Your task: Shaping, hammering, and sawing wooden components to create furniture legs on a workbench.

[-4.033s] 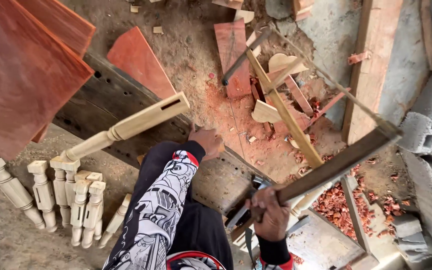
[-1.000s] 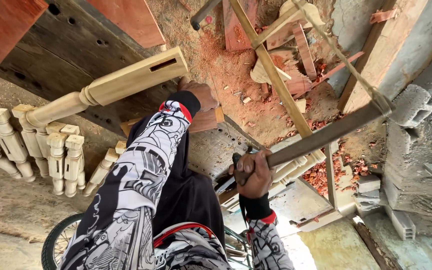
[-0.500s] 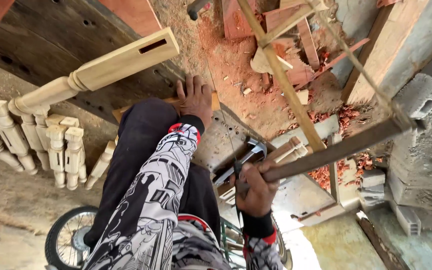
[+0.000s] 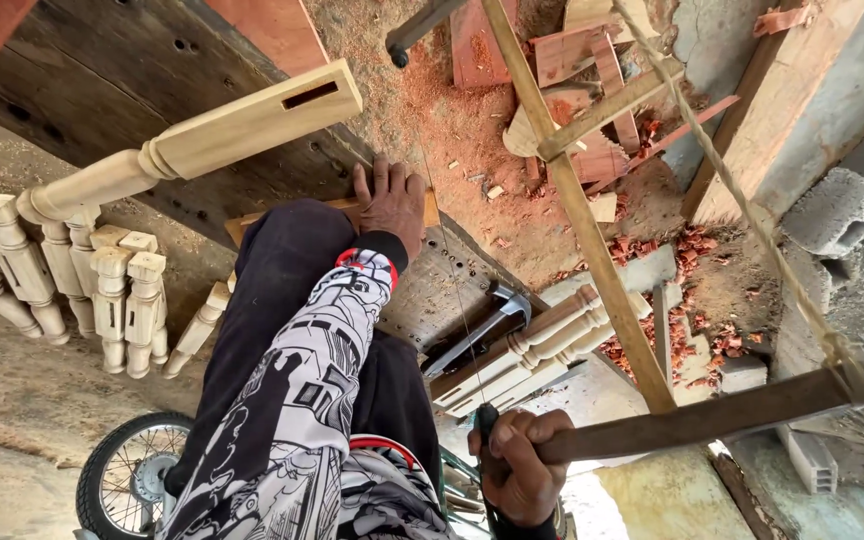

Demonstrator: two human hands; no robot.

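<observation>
Gripping one end bar of a wooden frame saw (image 4: pixel 592 250), the right hand (image 4: pixel 522 465) is a closed fist round the dark arm low in view; the thin blade runs from just beside that fist up toward the far arm near the top edge. The saw looks light but gangly, a rigid lattice held taut by twisted cord (image 4: pixel 752 220), so it probably steers best from that arm close to the blade, and the blade itself would likely flex or snap if twisted.

The left hand (image 4: pixel 389 200) lies flat, fingers spread, pressing a small board (image 4: pixel 430 208) onto the dark table (image 4: pixel 102 90); the board seems stiff and light, apt to slide on sawdust unless held down.

A turned post (image 4: pixel 192 145) lies nearby, more posts (image 4: pixel 102 290) stand below, with a clamp (image 4: pixel 482 325) beside others.
</observation>
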